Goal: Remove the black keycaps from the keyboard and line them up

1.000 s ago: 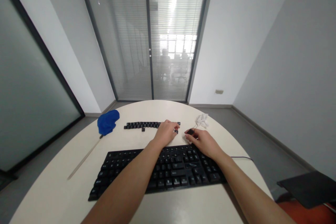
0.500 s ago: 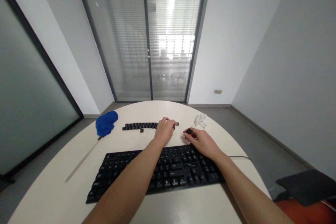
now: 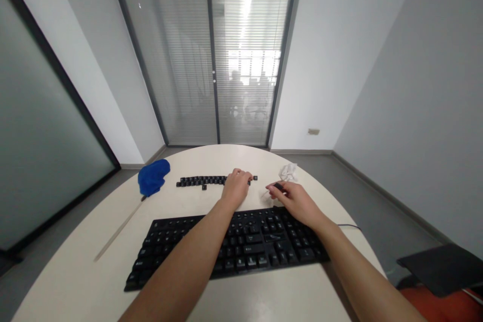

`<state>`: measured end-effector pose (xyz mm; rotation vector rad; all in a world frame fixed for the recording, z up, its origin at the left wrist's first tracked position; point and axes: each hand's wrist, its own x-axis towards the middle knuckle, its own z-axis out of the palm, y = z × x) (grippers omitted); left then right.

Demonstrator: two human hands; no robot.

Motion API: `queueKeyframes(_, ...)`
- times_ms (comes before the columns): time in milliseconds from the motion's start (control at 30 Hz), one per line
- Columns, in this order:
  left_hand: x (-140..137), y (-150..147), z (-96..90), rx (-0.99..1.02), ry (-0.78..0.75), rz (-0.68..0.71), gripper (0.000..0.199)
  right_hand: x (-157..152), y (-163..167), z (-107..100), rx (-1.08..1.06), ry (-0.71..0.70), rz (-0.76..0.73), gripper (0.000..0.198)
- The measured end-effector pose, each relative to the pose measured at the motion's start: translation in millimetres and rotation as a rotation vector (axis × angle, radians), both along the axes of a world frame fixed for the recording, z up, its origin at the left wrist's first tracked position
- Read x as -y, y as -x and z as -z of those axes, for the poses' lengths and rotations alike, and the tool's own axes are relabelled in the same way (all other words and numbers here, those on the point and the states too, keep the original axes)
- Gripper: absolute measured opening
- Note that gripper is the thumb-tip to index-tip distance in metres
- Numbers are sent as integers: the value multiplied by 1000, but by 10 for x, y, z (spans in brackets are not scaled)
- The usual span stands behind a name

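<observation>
My left hand (image 3: 236, 187) rests on the table with curled fingers, over the right end of a row of loose black keycaps (image 3: 202, 180). A dark keycap (image 3: 249, 182) shows at its fingertips; whether it is gripped is hidden. A single keycap (image 3: 255, 177) lies just beyond. Above the top right of the black keyboard (image 3: 245, 249), my right hand (image 3: 292, 196) pinches a black keycap (image 3: 278, 186). Something thin and pale sticks out left of those fingers, too small to name. Both forearms cover parts of the keyboard.
Crumpled white tissue (image 3: 289, 171) lies behind my right hand. A blue cloth (image 3: 153, 177) and a long pale stick (image 3: 119, 229) are at the left. One keycap (image 3: 204, 187) sits apart, below the row. The keyboard's cable (image 3: 349, 225) runs off to the right.
My right hand has shifted slightly to the right with the keycap and turned it, so less of it shows. My left hand has hardly moved.
</observation>
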<state>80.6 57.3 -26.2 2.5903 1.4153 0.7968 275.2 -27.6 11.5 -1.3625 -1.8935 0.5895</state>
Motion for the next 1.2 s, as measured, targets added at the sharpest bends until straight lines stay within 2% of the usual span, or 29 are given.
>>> queueKeyframes(267, 72, 49, -70, 102, -14, 73, 24, 111, -88, -157, 6, 12, -191, 26)
queueKeyframes(400, 146, 99, -107, 177, 92, 186, 19, 167, -52, -216, 61, 60, -256, 27)
queueKeyframes(667, 221, 147, -144, 127, 266, 311, 20, 220, -3, -256, 62, 124, -311, 28)
queueKeyframes(833, 264, 170, -185, 157, 296, 386, 20, 243, 28, -255, 57, 141, -354, 26)
queueKeyframes(1000, 314, 209, -237, 144, 342, 434, 22, 245, 50, -266, 100, 129, -332, 28)
queueKeyframes(1200, 361, 369, -278, 95, 335, 417, 22, 278, 203, -231, 115, 117, -379, 27)
